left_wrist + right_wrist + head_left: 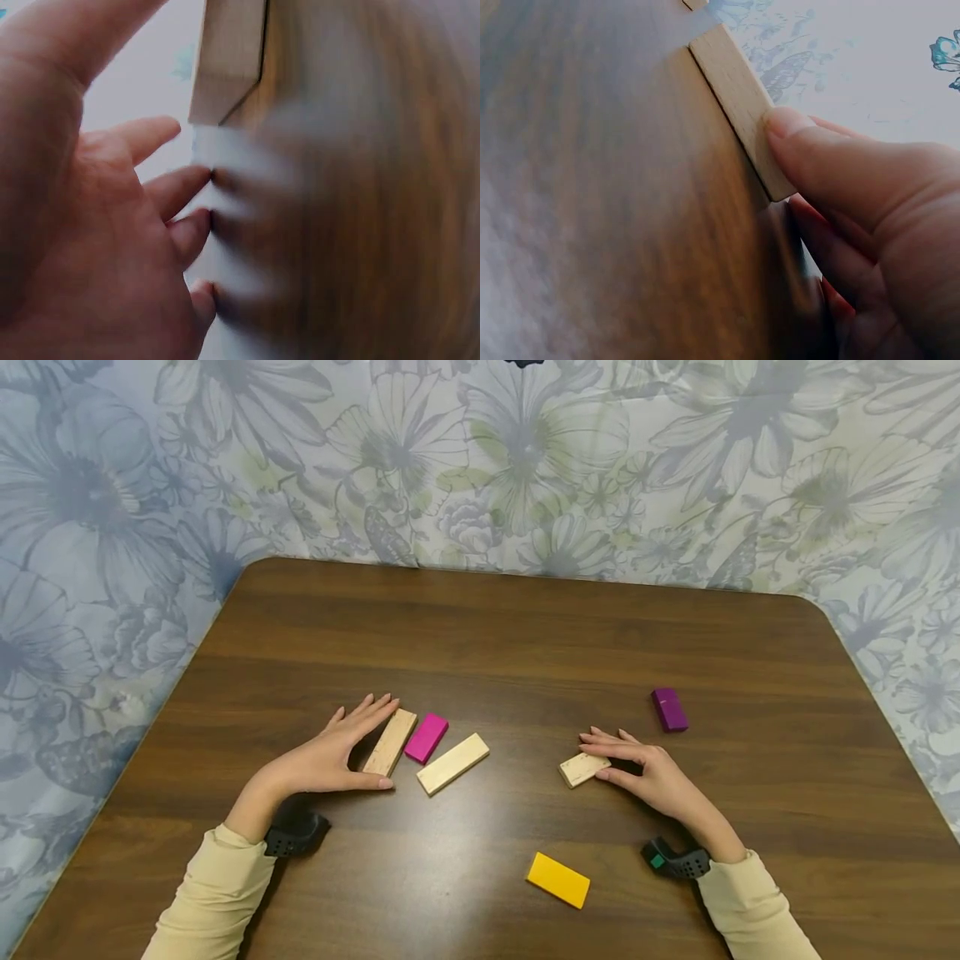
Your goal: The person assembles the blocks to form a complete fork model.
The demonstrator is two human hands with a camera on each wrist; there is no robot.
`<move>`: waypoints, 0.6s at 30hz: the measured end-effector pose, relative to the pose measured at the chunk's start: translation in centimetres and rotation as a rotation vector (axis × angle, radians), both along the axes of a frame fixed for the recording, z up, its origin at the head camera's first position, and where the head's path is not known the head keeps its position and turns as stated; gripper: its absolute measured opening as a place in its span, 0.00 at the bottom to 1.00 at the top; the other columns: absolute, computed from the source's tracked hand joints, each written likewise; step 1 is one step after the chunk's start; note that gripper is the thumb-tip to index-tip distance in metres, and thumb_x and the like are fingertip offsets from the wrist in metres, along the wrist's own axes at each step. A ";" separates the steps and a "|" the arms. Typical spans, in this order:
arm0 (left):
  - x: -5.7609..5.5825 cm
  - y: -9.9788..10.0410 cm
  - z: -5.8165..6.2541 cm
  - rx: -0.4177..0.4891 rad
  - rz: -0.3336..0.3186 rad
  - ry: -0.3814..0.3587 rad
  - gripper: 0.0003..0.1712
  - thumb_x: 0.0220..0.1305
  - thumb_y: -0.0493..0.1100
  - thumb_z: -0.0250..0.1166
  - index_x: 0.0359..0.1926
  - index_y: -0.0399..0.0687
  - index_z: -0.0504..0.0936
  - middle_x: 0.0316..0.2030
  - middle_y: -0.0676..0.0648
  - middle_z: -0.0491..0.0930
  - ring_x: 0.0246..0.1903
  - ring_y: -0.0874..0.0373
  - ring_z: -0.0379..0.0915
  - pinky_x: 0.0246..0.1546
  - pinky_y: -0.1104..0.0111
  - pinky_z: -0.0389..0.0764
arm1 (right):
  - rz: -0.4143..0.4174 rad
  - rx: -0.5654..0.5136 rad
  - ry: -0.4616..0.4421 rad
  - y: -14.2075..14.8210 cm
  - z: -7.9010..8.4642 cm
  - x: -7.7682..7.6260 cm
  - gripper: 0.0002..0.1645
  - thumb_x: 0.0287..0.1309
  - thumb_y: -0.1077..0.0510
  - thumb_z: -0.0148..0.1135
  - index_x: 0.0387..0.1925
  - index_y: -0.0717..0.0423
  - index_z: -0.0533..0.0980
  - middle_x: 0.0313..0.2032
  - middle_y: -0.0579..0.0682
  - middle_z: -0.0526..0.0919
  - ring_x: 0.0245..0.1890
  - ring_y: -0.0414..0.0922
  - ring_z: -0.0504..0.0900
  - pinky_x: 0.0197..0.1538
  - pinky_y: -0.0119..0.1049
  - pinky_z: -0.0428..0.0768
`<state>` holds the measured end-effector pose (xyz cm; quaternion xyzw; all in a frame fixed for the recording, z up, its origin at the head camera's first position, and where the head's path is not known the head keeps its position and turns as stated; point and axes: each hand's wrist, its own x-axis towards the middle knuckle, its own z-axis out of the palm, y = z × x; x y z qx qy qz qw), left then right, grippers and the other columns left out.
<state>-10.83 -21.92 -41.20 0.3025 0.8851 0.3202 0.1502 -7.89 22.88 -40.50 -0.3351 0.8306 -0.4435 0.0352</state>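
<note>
On the left of the table, my left hand [322, 764] has its fingers and thumb spread around a plain wooden block [391, 742]. In the left wrist view a gap shows between the fingers and that block [231, 52], and the fingertips rest on the table. Toward the right, my right hand [648, 770] pinches one end of another plain wooden block [580, 770] between thumb and fingers. The right wrist view shows the thumb on this block's edge, the block lying flat along the tabletop. A magenta block [427, 738] sits just right of the left-hand block.
A third plain wooden block [453, 764] lies slanted beside the magenta one. Behind the right hand is a purple block [670, 709]; nearer the front lies a yellow block [558, 880]. The brown table [487, 635] ends at a flower-patterned backdrop [525, 468].
</note>
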 end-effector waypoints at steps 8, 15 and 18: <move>0.2 0.5 0.0 -0.035 0.017 0.016 0.61 0.49 0.63 0.70 0.73 0.46 0.46 0.71 0.40 0.40 0.69 0.43 0.28 0.61 0.43 0.29 | -0.009 0.002 -0.029 0.0 0.0 0.0 0.23 0.51 0.74 0.63 0.52 0.70 0.75 0.54 0.64 0.74 0.59 0.63 0.66 0.61 0.57 0.51; 0.0 0.4 -0.2 -0.013 0.028 0.014 0.60 0.45 0.63 0.72 0.73 0.48 0.51 0.71 0.41 0.41 0.69 0.43 0.29 0.61 0.43 0.30 | -0.006 0.002 -0.038 0.0 0.0 0.0 0.23 0.51 0.75 0.63 0.52 0.70 0.75 0.54 0.64 0.74 0.58 0.64 0.65 0.62 0.56 0.50; -0.2 0.1 -0.3 -0.016 0.006 0.006 0.61 0.44 0.64 0.72 0.73 0.48 0.51 0.72 0.41 0.41 0.69 0.43 0.29 0.61 0.43 0.31 | -0.006 0.004 -0.038 0.0 0.0 0.0 0.23 0.51 0.74 0.63 0.52 0.70 0.75 0.55 0.64 0.74 0.59 0.64 0.65 0.62 0.56 0.50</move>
